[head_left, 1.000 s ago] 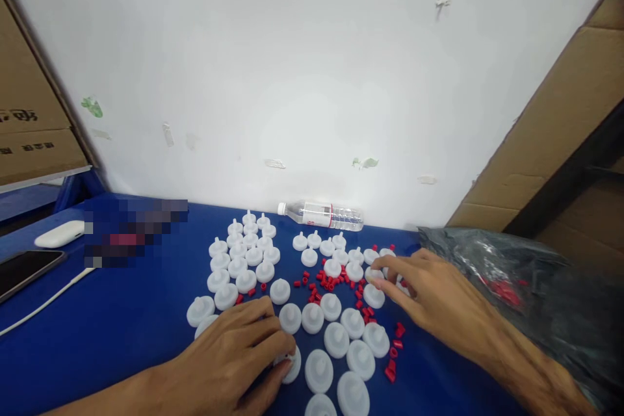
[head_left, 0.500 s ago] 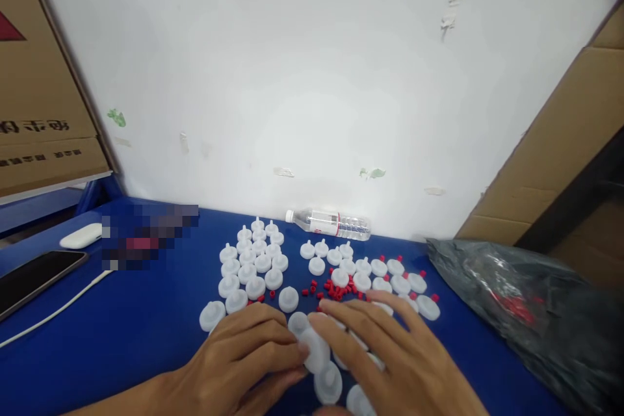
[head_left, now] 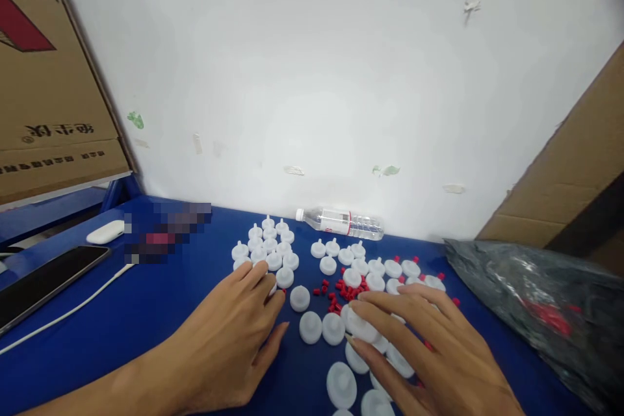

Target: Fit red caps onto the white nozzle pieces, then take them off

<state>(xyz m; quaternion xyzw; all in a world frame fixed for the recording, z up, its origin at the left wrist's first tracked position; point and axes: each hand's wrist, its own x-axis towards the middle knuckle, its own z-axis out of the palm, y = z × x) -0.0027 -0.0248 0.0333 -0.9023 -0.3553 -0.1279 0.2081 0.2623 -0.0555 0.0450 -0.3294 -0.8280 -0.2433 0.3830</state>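
Several white round plastic caps (head_left: 311, 327) with small stems lie spread over the blue table (head_left: 146, 312), with several small red plugs (head_left: 341, 292) among them. My left hand (head_left: 234, 331) lies flat on the table with its fingers stretched out over the near edge of the left group of caps (head_left: 266, 247). My right hand (head_left: 419, 344) rests palm down with fingers spread over the caps on the right, fingertips touching one white cap (head_left: 363, 328). Neither hand grips anything that I can see.
A clear water bottle (head_left: 341, 223) lies on its side by the white wall. A dark plastic bag (head_left: 536, 305) with red pieces sits at the right. A phone (head_left: 43, 279), a white cable (head_left: 68, 312) and a white case (head_left: 105, 231) lie left. Cardboard boxes (head_left: 43, 91) flank both sides.
My left hand let go of the cap it held and slid forward, flat, onto the left group. My right hand came back from the far right caps to the near caps.
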